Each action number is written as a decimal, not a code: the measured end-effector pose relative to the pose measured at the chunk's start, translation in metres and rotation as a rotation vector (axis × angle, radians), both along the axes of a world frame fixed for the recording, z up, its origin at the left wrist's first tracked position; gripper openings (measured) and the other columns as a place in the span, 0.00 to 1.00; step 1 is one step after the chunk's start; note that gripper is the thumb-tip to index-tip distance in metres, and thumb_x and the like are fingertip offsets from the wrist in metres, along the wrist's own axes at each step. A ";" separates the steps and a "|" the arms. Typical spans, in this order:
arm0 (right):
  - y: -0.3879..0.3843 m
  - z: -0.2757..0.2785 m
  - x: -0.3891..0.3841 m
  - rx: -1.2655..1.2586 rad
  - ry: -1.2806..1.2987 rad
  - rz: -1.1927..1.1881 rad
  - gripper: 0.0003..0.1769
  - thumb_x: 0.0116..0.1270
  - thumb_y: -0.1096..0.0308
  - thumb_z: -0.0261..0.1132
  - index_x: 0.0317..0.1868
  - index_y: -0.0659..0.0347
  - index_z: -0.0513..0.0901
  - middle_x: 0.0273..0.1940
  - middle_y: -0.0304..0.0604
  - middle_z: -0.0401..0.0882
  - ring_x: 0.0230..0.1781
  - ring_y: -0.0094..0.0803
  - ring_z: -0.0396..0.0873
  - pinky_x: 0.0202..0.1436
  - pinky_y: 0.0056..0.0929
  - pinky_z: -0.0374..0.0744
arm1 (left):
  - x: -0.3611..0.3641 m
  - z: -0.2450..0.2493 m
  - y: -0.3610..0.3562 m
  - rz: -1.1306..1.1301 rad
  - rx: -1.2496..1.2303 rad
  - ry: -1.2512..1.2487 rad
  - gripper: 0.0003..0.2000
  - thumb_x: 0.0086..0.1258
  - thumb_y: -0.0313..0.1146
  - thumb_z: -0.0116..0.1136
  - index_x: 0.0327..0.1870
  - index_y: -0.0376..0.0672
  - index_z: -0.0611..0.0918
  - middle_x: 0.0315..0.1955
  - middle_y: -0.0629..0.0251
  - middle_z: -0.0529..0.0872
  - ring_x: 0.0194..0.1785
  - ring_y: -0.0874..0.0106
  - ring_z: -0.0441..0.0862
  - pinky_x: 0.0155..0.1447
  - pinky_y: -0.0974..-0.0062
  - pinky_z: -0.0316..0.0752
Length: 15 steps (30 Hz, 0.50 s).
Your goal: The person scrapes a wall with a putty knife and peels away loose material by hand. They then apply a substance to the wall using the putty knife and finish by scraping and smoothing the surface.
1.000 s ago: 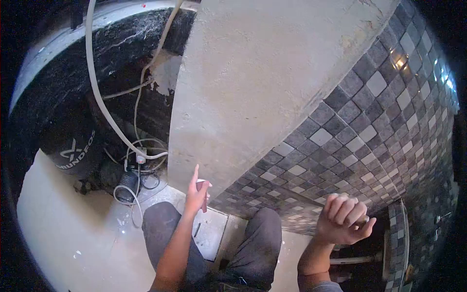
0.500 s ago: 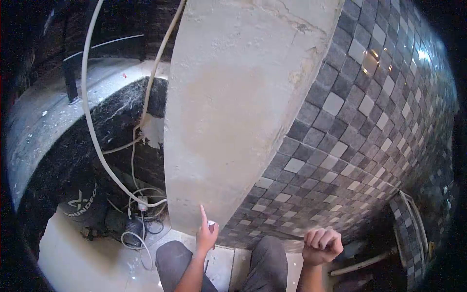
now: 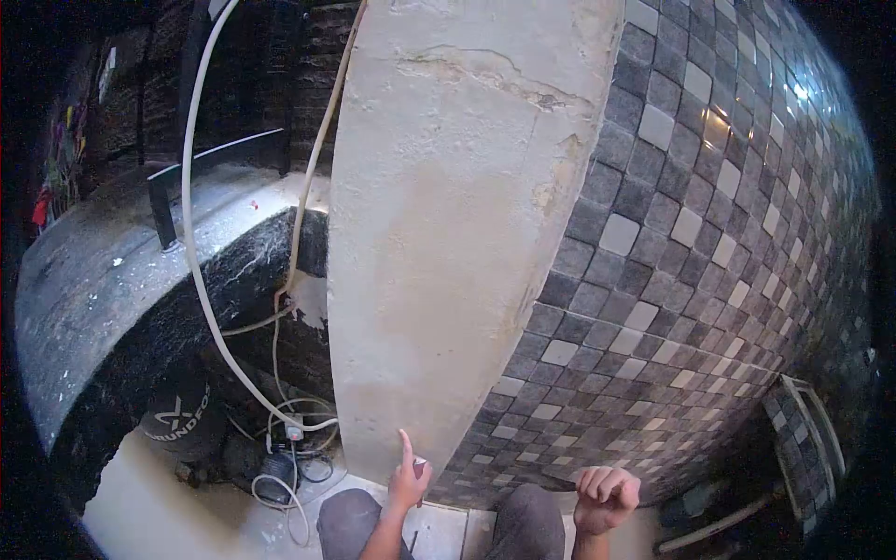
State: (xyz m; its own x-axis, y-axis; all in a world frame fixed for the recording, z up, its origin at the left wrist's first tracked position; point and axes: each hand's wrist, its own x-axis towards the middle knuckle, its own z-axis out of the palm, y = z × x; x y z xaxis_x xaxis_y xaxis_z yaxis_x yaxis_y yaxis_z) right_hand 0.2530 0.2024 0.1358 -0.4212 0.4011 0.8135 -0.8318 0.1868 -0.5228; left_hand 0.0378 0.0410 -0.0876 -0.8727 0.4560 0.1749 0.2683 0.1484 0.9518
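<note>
A big curved-looking wall of grey and white square tiles [image 3: 672, 289] fills the right side. Next to it goes a tall, rough, pale plaster strip [image 3: 429, 252]. A long white bendy hose [image 3: 188, 187] hangs to its left, above a black round tank with white letters [image 3: 187, 434]. Two knees in grey trousers [image 3: 350, 518] sit low down. The right hand [image 3: 607, 499] has its fingers curled in; I cannot tell if it holds anything. The left hand [image 3: 408, 483] points one finger up by the plaster strip's bottom and grips a small dark red flat piece [image 3: 420, 469].
</note>
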 end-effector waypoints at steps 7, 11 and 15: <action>-0.025 -0.009 -0.013 0.060 -0.078 0.035 0.29 0.71 0.55 0.60 0.14 0.61 0.67 0.13 0.44 0.67 0.12 0.35 0.61 0.21 0.35 0.62 | 0.002 0.004 -0.003 -0.001 -0.037 -0.063 0.49 0.71 0.38 0.59 0.84 0.50 0.37 0.30 0.49 0.86 0.35 0.48 0.87 0.43 0.53 0.79; -0.026 -0.013 -0.017 0.054 -0.072 0.090 0.28 0.70 0.55 0.61 0.14 0.61 0.67 0.13 0.45 0.67 0.13 0.36 0.61 0.21 0.36 0.61 | 0.003 -0.002 -0.002 0.021 -0.032 0.025 0.49 0.71 0.37 0.59 0.84 0.50 0.36 0.30 0.51 0.87 0.35 0.50 0.87 0.42 0.56 0.79; -0.027 -0.011 -0.017 0.028 -0.060 0.097 0.29 0.69 0.54 0.61 0.14 0.61 0.67 0.13 0.45 0.67 0.13 0.36 0.61 0.22 0.36 0.60 | 0.005 0.007 -0.003 0.007 -0.023 -0.031 0.49 0.71 0.34 0.59 0.84 0.49 0.36 0.30 0.56 0.86 0.34 0.56 0.87 0.42 0.59 0.79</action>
